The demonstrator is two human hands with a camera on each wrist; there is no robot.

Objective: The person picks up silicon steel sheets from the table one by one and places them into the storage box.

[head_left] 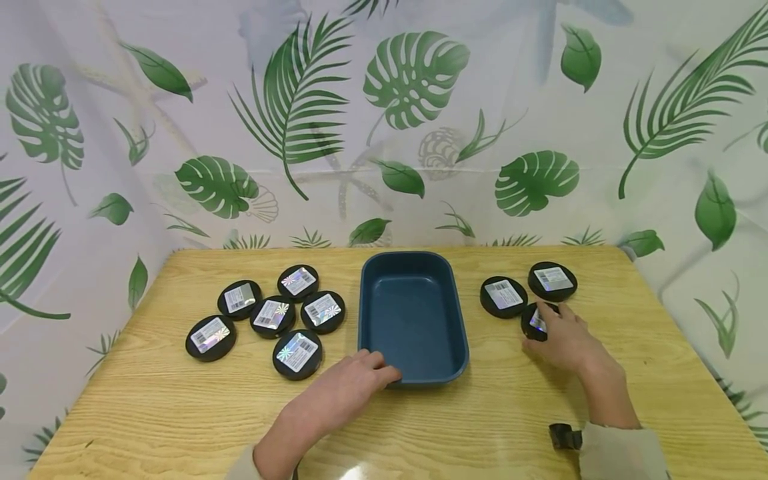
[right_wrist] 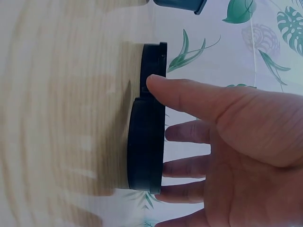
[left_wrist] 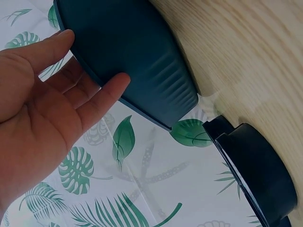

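A deep blue rectangular basin (head_left: 414, 320) stands upright in the middle of the table. My left hand (head_left: 354, 380) grips its near-left rim; in the left wrist view the thumb (left_wrist: 64, 42) is at the rim and a finger lies on the outer wall. On the right, my right hand (head_left: 564, 337) holds a flat black round container (head_left: 536, 321) with a shiny label. Its thumb (right_wrist: 165, 90) is at the near side, and several fingertips are hidden behind the container. Two similar labelled containers, one to the left (head_left: 504, 297) and one farther back (head_left: 553, 281), lie beside it.
Left of the basin, several more black round containers (head_left: 298, 354) lie in a loose group, labels up. A leaf-printed cloth (head_left: 324, 120) hangs behind the wooden table (head_left: 474, 427). A small black piece (head_left: 564, 437) shows beside the right sleeve.
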